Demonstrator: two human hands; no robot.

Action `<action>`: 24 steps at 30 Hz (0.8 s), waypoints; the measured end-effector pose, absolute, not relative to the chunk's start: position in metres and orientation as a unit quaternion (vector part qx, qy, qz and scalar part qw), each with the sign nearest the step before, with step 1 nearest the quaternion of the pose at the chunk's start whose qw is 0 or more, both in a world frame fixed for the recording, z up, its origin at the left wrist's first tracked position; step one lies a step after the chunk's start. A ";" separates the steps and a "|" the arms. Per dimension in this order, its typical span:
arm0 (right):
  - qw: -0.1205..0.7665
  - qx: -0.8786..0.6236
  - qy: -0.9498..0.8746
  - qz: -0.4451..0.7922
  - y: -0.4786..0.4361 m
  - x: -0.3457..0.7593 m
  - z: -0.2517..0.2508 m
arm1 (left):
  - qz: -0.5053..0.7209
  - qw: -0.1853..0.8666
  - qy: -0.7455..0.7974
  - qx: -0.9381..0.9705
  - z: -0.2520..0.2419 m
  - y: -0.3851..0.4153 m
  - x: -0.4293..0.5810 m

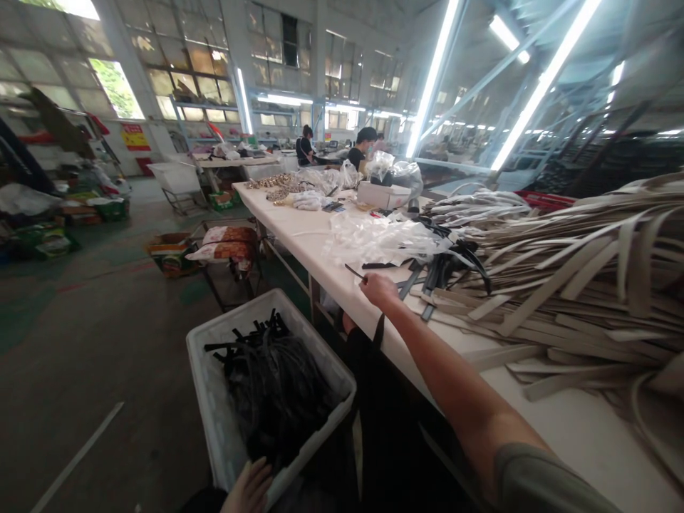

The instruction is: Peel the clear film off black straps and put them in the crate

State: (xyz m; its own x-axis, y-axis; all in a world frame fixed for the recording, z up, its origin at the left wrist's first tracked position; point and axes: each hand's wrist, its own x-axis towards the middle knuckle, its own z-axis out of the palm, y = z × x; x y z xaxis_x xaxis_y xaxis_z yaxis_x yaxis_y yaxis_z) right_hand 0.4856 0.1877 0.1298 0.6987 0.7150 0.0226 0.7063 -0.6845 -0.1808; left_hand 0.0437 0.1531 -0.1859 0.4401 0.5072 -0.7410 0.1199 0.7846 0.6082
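My right hand (pixel 378 291) is closed over the edge of the white table (pixel 296 239), gripping a thin black strip (pixel 353 272). One end of the strip points out beyond the fingers, and a dark length hangs below the wrist. At the bottom, my left hand (pixel 250 488) lies by the near rim of a white crate (pixel 200 370), fingers stretched out, nothing visible in it. Many black strips (pixel 272 385) fill the crate. Clear plastic wrapping (pixel 382 239) and dark strips (pixel 427 281) lie just beyond my right hand.
Grey-beige strips (pixel 588 285) are heaped along the table's right side. Farther back stand a white box (pixel 382 196) and plastic bags. A stool (pixel 227 246) with a cushion and a cardboard box (pixel 169 255) are left of the table. Two people sit farther off.
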 end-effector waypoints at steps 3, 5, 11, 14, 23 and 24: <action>0.092 -0.913 -0.397 0.004 0.137 0.447 0.135 | 0.133 0.775 0.534 0.310 -0.168 0.144 0.054; 0.100 -0.899 -0.426 -0.003 0.104 0.415 0.131 | 0.132 0.765 0.539 0.327 -0.147 0.136 0.067; 0.259 -0.816 -0.507 0.105 0.030 0.330 0.088 | 0.140 0.858 0.366 0.332 -0.048 0.101 0.128; 0.321 -0.769 -0.526 0.171 0.006 0.304 0.067 | 0.135 0.909 0.262 0.294 -0.008 0.085 0.155; 0.379 -0.714 -0.490 0.327 -0.020 0.301 0.041 | 0.270 0.848 0.330 0.315 0.024 0.071 0.134; 0.389 -0.708 -0.461 0.367 -0.015 0.302 0.038 | 0.258 0.847 0.338 0.319 0.025 0.070 0.127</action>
State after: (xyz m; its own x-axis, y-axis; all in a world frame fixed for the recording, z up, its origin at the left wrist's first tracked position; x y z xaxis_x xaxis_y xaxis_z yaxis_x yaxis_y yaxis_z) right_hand 0.3017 -0.0150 0.0376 0.3068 0.9380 -0.1611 0.3671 -0.2727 -0.8893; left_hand 0.1266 0.0701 0.0250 0.6390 0.6521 -0.4080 -0.2204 0.6634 0.7151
